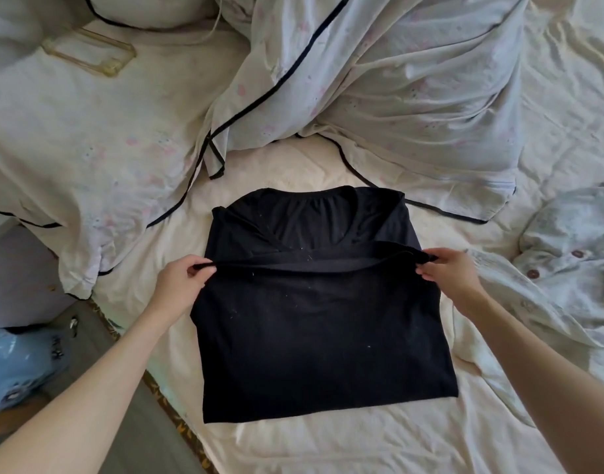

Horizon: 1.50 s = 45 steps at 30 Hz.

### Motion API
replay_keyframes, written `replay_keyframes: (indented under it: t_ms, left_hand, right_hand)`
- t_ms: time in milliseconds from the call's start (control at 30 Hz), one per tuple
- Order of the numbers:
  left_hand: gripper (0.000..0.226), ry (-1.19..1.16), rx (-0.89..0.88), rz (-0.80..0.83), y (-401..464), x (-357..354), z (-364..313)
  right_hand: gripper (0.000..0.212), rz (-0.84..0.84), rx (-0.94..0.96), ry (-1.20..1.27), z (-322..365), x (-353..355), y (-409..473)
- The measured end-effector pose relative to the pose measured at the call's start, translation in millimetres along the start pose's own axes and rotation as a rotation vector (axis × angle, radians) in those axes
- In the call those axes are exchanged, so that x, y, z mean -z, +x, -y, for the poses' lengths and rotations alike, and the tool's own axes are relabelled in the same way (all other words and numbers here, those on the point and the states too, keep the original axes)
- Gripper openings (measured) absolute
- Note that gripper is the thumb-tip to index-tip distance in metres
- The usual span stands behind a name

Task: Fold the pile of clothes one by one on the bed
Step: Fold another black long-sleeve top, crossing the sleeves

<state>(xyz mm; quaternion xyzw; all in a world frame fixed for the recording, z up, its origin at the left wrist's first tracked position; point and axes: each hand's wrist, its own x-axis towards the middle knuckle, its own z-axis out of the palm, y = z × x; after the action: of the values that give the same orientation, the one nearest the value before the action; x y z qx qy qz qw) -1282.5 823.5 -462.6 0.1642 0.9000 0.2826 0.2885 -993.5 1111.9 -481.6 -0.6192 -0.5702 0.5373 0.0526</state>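
So the black top [324,323] is laid flat in the middle of the bed [327,446], neckline at the far end, and its near half is being brought up and over toward the collar. For this fold to come out tidy, the lifted edge probably wants to be kept taut and level between both corners, then laid down parallel to the neckline so the side edges line up; a quick smoothing afterwards should get rid of the slack that's sagging in the middle of the edge.

Going left to right: a clear phone case [88,56] is left up on the pale floral duvet [379,80]. The left hand [179,283] is pinched shut on the left corner of the folded edge, thumb and fingers closed on the fabric, nothing else touched. The right hand [452,271] is pinched the same way on the right corner, fingers curled under the hem. Off to the right, a light buttoned pyjama shirt [567,254] is lying crumpled, apparently not folded yet.
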Motion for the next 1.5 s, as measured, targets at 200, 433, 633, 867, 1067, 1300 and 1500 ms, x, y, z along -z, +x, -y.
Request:
replay_keyframes:
  t_ms: [200,433,633,867,1067,1300,1500]
  left_hand:
    - [0.013,-0.075,-0.08,-0.232,20.6,12.0,-14.7]
    - [0.02,-0.04,-0.104,-0.381,58.6,25.6,-48.1]
    - [0.049,-0.067,0.005,-0.126,61.0,8.5,-42.7]
    - [0.028,-0.106,-0.019,-0.132,-39.1,-28.1,34.3]
    - [0.043,-0.157,0.299,-0.171,-98.8,-60.5,65.2]
    - [0.04,-0.043,0.318,-0.233,-106.0,-63.8,57.6]
    - [0.035,0.021,0.203,-0.208,-147.1,-37.6,59.1]
  right_hand:
    - [0.005,-0.158,0.116,0.222,24.5,4.5,13.0]
    - [0.011,-0.205,0.163,0.231,75.7,-9.7,40.5]
    - [0.049,-0.064,0.057,0.248,72.9,-24.2,33.9]
    - [0.032,-0.213,0.244,-0.307,-36.8,-25.1,-37.8]
    - [0.035,-0.18,0.0,-0.41,-97.9,-20.9,-59.5]
    - [0.034,-0.223,0.019,-0.372,-96.1,-14.1,-69.8]
    - [0.033,-0.25,0.101,-0.376,-114.0,9.0,-128.0]
